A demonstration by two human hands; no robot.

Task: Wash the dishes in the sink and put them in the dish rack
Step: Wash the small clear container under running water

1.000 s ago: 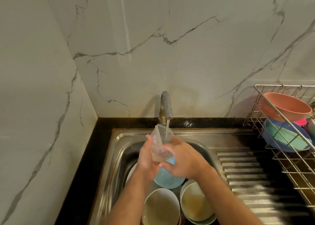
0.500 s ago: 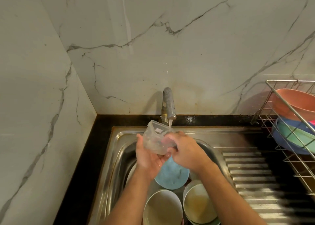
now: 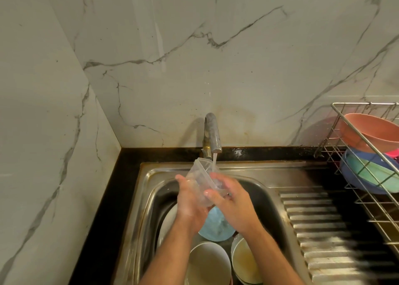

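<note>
Under running tap (image 3: 212,134), 12 o'clock of sink (image 3: 269,174): left hand (image 3: 190,200) and right hand (image 3: 232,205) both grip clear container (image 3: 201,175), tilted.

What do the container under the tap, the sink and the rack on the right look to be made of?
Container: clear, thin plastic by the look; the hands show through its walls.
Sink: brushed stainless steel, going by its dull grey sheen and pressed drainer ribs.
Rack: bare metal wire, probably steel, thin shiny rods in a grid.
</note>
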